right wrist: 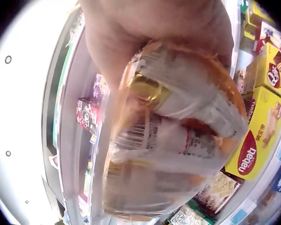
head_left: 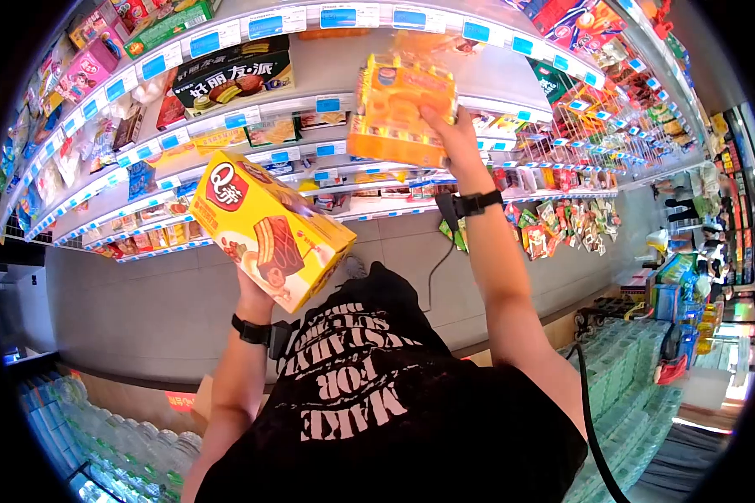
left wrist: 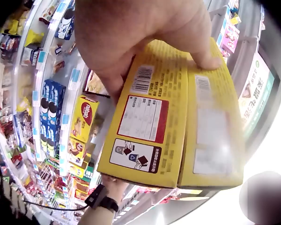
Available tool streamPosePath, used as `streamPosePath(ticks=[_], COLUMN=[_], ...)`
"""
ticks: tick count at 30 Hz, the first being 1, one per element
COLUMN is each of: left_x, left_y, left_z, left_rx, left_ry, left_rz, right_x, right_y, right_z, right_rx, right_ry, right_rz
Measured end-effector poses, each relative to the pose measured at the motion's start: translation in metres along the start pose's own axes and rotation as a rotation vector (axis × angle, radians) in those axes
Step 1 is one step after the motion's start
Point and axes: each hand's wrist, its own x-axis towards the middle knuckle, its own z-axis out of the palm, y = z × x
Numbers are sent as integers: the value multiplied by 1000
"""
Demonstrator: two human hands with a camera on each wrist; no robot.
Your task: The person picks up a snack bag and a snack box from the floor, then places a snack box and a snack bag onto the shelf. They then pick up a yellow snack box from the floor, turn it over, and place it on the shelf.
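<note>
My left hand (head_left: 255, 292) grips the lower end of a yellow box of chocolate cakes (head_left: 268, 230), held tilted in front of my body. In the left wrist view, its printed sides with barcodes (left wrist: 143, 79) face the camera, the thumb and fingers spread across one end. My right hand (head_left: 455, 134) holds an orange pack of snacks (head_left: 394, 117) up at the shelves, thumb over its face. The right wrist view shows clear wrap around the pack's pale packets (right wrist: 173, 136); its fingers are partly hidden behind it.
Stocked store shelves (head_left: 310, 107) with blue price tags run across the front. A black box of pies (head_left: 239, 80) stands on a shelf at left, and hanging snack bags (head_left: 554, 226) are at right. Bottled water packs (head_left: 621, 377) are stacked behind on the right.
</note>
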Motion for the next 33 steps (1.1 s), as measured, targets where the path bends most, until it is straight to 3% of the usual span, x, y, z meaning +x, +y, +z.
streamPosePath(ticks=[7,12,15,18,21,25,28,33], left_x=[11,18,23,20,23,21,21,20], left_y=[4,5,5,5,4,1,0,-1], left_z=[18,22,17,21,10,5,-1,-5], left_rx=[104,23,-87,-76,-81,-71,-75,-97], left_ry=[9,29,-59,39,23,106,52,83], left_rz=[83,86,107,147,167,209,243,241], right_x=[67,114,133,150,170,201,203,204], right_y=[-10,7,3,-1,-1,7,9,14], right_z=[41,57,60,61,64,74,91,93], right_rx=[29,84,156,189,214,113,-101,-194], right_ry=[-111,-182,-147,-133,-95,-135,-175,-239], right_rz=[-9,-64,-80,-71,4,-74,-289,-266])
